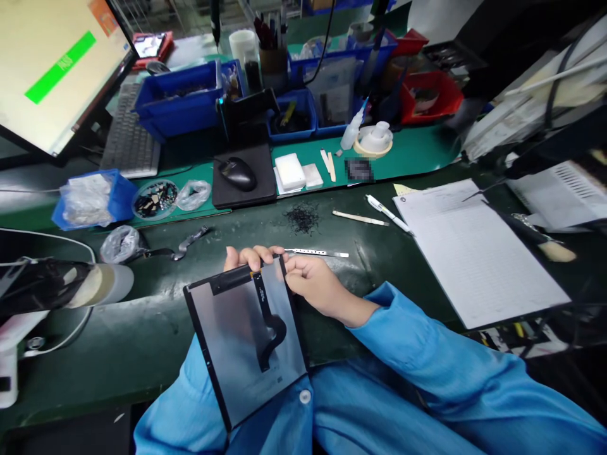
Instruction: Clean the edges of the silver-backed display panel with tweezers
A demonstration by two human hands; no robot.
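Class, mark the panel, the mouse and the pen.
Panel (222, 341): head view, grey back.
Mouse (237, 172): head view, top shell.
Pen (389, 213): head view, white barrel.

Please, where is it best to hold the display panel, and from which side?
Probably by the thin frame along the long edges of the display panel, coming from the sides: it is flat and tilted, and a black flex cable runs down the middle of its face, so pressing there seems risky.

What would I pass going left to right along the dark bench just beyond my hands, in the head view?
Clear bag of dark parts → bent black strip → pile of black bits → white pen → printed sheet.
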